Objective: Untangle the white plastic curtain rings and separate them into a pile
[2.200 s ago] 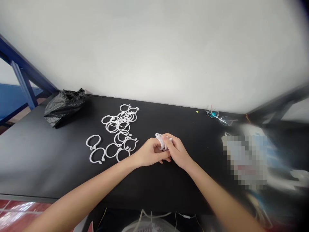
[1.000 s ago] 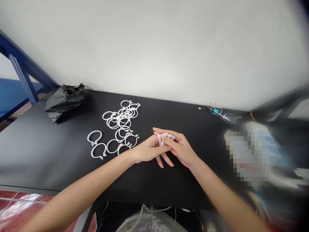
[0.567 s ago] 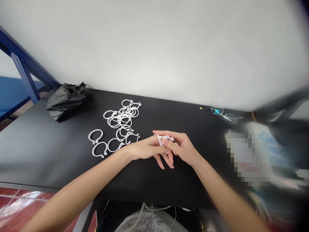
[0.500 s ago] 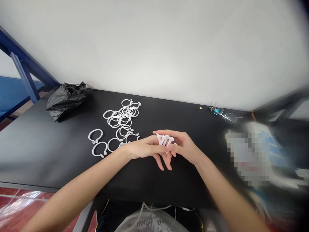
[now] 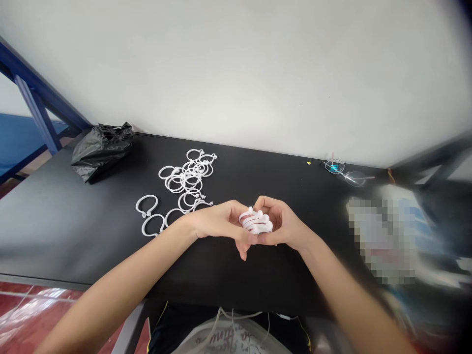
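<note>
Above the middle of the black table [image 5: 55, 221], my left hand [image 5: 217, 223] and my right hand [image 5: 282, 226] meet, both curled around a small stack of white plastic rings [image 5: 255, 222]. The stack lies between the fingertips of both hands, with the rings' knobbed ends pointing up. Left of my hands, several loose white rings [image 5: 184, 182] lie scattered on the table, and two single rings [image 5: 149, 216] sit apart at the pile's left edge.
A crumpled black plastic bag [image 5: 101, 150] lies at the table's back left corner. A pair of glasses [image 5: 344, 172] rests near the back wall on the right. A blurred object [image 5: 383, 241] sits at the right. Blue metal bars [image 5: 37, 115] stand at far left.
My left fingers were stretched out with the rings threaded over them; now both hands have curled in and cup the gathered stack between them.
</note>
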The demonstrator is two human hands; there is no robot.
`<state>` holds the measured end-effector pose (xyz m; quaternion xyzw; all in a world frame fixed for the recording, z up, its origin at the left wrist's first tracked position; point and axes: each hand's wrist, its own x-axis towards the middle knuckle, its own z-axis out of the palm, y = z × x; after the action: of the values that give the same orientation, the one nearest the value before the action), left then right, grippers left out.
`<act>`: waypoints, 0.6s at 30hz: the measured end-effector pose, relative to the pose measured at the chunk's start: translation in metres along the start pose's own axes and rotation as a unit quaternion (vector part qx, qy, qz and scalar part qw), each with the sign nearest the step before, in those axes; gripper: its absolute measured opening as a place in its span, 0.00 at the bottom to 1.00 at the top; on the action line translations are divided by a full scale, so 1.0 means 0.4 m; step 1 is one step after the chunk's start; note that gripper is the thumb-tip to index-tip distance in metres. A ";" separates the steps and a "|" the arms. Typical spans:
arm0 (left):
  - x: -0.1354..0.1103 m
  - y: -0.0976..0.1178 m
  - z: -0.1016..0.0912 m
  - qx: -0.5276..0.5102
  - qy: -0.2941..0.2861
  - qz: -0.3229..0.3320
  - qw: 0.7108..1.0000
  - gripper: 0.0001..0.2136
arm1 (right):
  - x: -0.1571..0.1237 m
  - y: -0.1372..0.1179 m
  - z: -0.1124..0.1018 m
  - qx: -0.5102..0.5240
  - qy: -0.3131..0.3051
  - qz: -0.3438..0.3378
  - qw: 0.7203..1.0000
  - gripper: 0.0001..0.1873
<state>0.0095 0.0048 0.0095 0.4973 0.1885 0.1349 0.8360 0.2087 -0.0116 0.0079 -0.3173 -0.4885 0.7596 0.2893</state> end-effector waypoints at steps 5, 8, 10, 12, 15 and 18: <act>0.008 0.009 0.023 0.052 0.086 0.092 0.991 0.09 | -0.002 -0.005 -0.011 -0.014 0.005 -0.004 1.000 0.17; 0.014 -0.002 0.039 0.093 0.143 0.109 0.979 0.09 | -0.005 -0.006 -0.015 -0.026 0.015 0.002 1.000 0.14; 0.017 -0.013 0.048 0.150 0.187 0.119 0.964 0.07 | -0.007 -0.008 -0.016 -0.033 0.017 0.013 0.999 0.13; 0.018 -0.023 0.055 0.236 0.232 0.139 0.933 0.07 | -0.008 -0.009 -0.015 -0.034 0.013 0.021 0.999 0.12; 0.021 -0.034 0.054 0.370 0.271 0.176 0.871 0.05 | -0.008 -0.010 -0.011 -0.021 0.001 0.025 0.999 0.11; 0.022 -0.041 0.046 0.447 0.286 0.168 0.831 0.03 | -0.005 -0.005 -0.006 -0.011 -0.007 0.022 1.000 0.10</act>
<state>0.0261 -0.0134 0.0015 0.7801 0.3725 0.3102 0.3956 0.2120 -0.0111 0.0094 -0.3258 -0.4919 0.7626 0.2652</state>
